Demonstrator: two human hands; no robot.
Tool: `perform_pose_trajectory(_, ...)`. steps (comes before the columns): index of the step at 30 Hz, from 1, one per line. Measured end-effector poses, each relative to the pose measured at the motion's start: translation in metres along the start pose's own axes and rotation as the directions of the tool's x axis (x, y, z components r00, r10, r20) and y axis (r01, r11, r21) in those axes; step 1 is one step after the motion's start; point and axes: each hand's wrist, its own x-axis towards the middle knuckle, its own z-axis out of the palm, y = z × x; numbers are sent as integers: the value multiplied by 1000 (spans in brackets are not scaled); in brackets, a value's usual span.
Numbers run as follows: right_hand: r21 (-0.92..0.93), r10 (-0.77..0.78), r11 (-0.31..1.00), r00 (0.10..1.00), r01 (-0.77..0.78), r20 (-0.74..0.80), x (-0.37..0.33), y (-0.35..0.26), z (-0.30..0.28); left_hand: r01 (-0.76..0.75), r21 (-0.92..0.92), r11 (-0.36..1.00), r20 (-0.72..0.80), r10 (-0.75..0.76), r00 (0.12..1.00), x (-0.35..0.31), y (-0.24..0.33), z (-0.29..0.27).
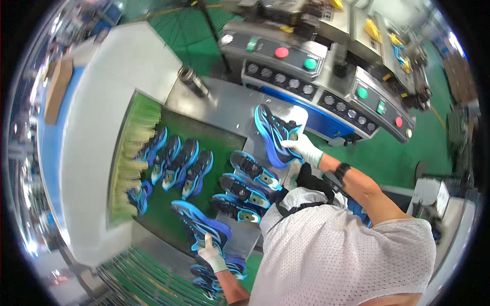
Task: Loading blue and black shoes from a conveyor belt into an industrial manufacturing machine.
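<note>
My right hand (306, 149), in a white glove, grips a black sneaker (275, 133) with a blue-to-purple sole by its heel end, above the metal table in front of the machine. Lower left, my gloved left hand (212, 255) is closed on the heel end of another such sneaker (200, 224), tilted over the green belt's near edge. Between my hands, three sneakers (246, 189) lie side by side on the metal surface. Several more sneakers (178, 162) rest on the green conveyor belt (219, 137). Below my left hand, further sneakers (219, 273) are partly hidden.
A grey-white tunnel machine (97, 153) with a fringed strip curtain (133, 173) stands left, over the belt. Ahead is a machine with gauges (279, 78), a red button (281, 52) and green buttons. A metal cylinder (193, 81) stands at the table's far side. A roller rack (148, 278) lies lower left.
</note>
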Motion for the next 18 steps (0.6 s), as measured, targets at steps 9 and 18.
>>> perform_pose_trajectory(9, 393, 0, 919, 996, 35, -90, -173, 23, -119, -913, -167, 371, 887, 460, 25, -14, 73, 248)
perform_pose_trajectory(18, 440, 107, 688, 519, 577, -848, -415, 93, -211, -479, -245, 843, 887, -5, -462, -380, 77, 332)
